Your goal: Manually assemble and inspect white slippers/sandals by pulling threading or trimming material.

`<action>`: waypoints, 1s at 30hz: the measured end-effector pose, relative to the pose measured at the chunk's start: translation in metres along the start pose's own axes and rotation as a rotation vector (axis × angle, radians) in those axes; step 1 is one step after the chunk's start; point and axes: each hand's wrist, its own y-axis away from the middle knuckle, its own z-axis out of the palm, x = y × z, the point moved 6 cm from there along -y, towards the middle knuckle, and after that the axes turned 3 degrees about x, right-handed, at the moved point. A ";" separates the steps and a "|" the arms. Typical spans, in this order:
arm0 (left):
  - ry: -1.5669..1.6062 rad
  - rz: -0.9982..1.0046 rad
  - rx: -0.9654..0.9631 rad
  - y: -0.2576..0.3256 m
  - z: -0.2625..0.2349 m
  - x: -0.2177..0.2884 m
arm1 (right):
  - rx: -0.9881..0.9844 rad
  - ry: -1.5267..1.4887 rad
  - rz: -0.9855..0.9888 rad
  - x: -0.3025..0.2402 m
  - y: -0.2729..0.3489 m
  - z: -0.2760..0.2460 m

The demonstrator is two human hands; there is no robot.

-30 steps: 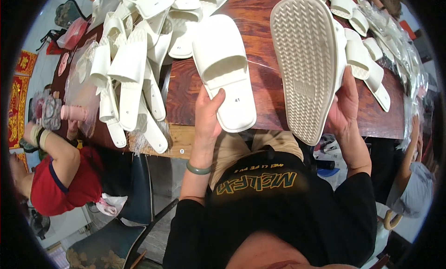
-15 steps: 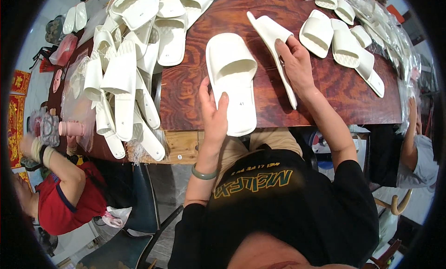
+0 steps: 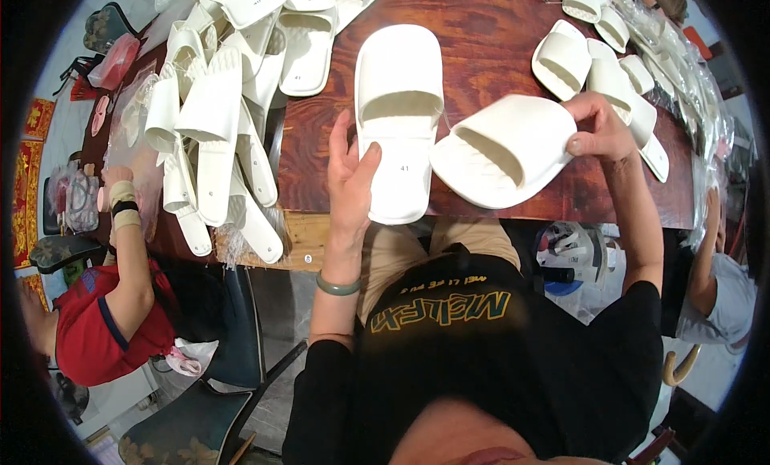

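Note:
My left hand (image 3: 350,174) grips a white slide slipper (image 3: 399,88) by its heel end, thumb on the footbed and fingers along the side. The slipper points away from me, its strap toward the far side. To its right, my right hand (image 3: 601,129) pinches a second white slipper (image 3: 513,148) near the strap end, thumb on top and the other fingers partly hidden. This second one is tilted sideways, its opening turned toward the left. The two slippers come close together in the middle, over the table.
A heap of white slippers (image 3: 210,132) covers the table's left side. More slippers (image 3: 563,60) and clear plastic bags (image 3: 682,80) lie at the right. The brown wooden table (image 3: 321,168) ends before my lap. A person in red (image 3: 120,328) sits left; another in grey (image 3: 719,300) sits right.
My right hand has turned its slipper from edge-on and upright to sideways, moving right. The left-hand slipper has shifted slightly away from me. The person in red has moved an arm.

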 end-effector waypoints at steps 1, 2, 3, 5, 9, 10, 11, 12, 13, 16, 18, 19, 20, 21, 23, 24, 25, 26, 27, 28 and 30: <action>0.013 0.024 -0.036 0.001 0.001 0.002 | -0.099 0.164 0.039 0.001 0.000 0.000; 0.028 0.029 -0.021 0.001 -0.001 0.004 | -0.051 0.183 0.095 0.003 0.001 -0.006; 0.027 0.024 -0.008 0.001 -0.004 0.005 | -0.060 0.180 0.106 0.004 0.000 -0.007; 0.013 0.090 0.055 0.003 -0.011 0.014 | 0.059 0.077 -0.008 -0.003 -0.004 -0.017; -0.017 0.182 0.078 0.010 -0.018 0.027 | 0.114 -0.247 0.007 0.000 -0.011 -0.012; -0.010 0.198 0.074 0.012 -0.019 0.029 | 0.153 -0.385 0.013 0.002 -0.011 -0.011; 0.015 0.190 0.093 0.015 -0.021 0.029 | 0.161 -0.381 0.012 0.005 -0.011 -0.006; 0.039 0.187 0.105 0.016 -0.022 0.029 | 0.265 -0.563 0.050 0.013 -0.011 -0.008; 0.039 0.180 0.110 0.018 -0.024 0.029 | 0.321 -0.768 0.077 0.021 -0.009 -0.007; 0.037 0.142 0.104 0.019 -0.026 0.026 | 0.461 -0.733 0.152 0.048 -0.023 -0.012; -0.020 0.138 0.111 0.019 -0.027 0.024 | 0.628 -0.454 0.315 0.069 -0.025 -0.019; -0.018 0.135 0.113 0.019 -0.028 0.022 | 0.634 -0.284 0.278 0.069 -0.024 -0.020; -0.032 0.156 0.123 0.018 -0.028 0.022 | 0.670 -0.029 0.207 0.064 -0.023 -0.022; -0.044 0.173 0.147 0.018 -0.029 0.022 | 0.738 0.221 0.202 0.062 -0.020 -0.021; -0.040 0.196 0.136 0.018 -0.027 0.021 | 0.585 0.925 -0.112 0.035 -0.021 0.001; -0.034 0.211 0.139 0.018 -0.026 0.021 | 0.495 1.177 -0.276 0.029 -0.019 0.021; -0.041 0.206 0.128 0.018 -0.025 0.021 | 0.425 1.417 -0.389 0.026 -0.016 0.037; -0.032 0.219 0.122 0.018 -0.024 0.022 | 0.348 1.535 -0.426 0.030 -0.021 0.048; -0.029 0.230 0.104 0.019 -0.022 0.022 | 0.282 1.558 -0.381 0.037 -0.023 0.054; -0.026 0.224 0.116 0.019 -0.023 0.022 | 0.276 1.442 -0.308 0.041 -0.026 0.052; -0.054 0.263 0.140 0.021 -0.024 0.025 | 0.242 1.354 -0.239 0.050 -0.028 0.052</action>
